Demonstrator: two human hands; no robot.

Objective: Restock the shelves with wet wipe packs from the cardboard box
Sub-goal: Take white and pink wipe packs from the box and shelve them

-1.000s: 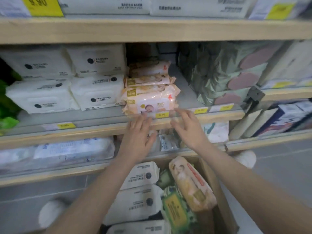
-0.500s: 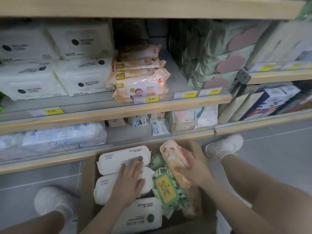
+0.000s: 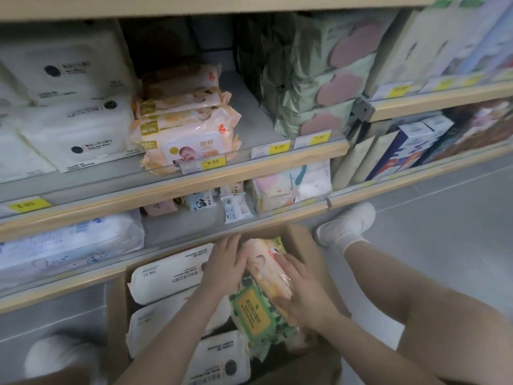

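An orange baby-print pack of wipes [image 3: 268,269] was held over the cardboard box [image 3: 304,240] between both hands. The right hand [image 3: 304,295] was laid across the pack's near side with the fingers [image 3: 288,263] curled over its wrapper, and the left hand [image 3: 224,266] was pressed flat against the pack's left side with the fingers [image 3: 231,245] straight and close together. The pack was tilted, its far end raised toward the lowest shelf [image 3: 194,237]. Beneath it in the box, a green pack with a yellow label [image 3: 254,315] was seen, and to the left three white packs [image 3: 169,276] were lined up front to back. On the middle shelf [image 3: 249,168], a stack of matching orange packs [image 3: 186,134] was stood behind a yellow 9.90 price tag [image 3: 213,162], with white packs [image 3: 77,134] beside it on the left and green bags [image 3: 313,87] on the right. White shoes [image 3: 347,223] were planted on the floor on either side of the box.
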